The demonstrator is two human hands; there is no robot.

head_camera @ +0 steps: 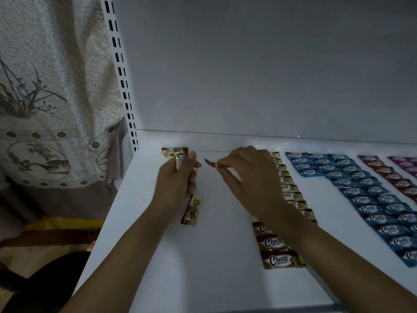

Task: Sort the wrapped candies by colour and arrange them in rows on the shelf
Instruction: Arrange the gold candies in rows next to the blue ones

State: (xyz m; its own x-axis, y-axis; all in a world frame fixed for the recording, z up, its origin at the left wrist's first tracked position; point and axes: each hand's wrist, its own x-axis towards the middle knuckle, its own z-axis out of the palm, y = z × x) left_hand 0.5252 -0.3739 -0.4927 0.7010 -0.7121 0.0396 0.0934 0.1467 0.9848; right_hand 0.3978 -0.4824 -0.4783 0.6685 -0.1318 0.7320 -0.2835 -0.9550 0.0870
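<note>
The right hand point(250, 170) pinches a single gold candy point(211, 163) by its end, in a closed grip, held just above the shelf point(214, 256) near its back edge. The left hand point(178, 179) is closed on a small bunch of gold candies point(180, 158). Toward the shelf's right end lie a gold row point(276, 245), blue rows point(370, 199), a maroon row point(392, 175) and purple candies point(406, 162). The sorting looks largely done; the gold ones in hand remain.

White shelf point(225, 279) bears candy rows point(370, 199) (gold, blue, seemingly maroon, purple).
</note>
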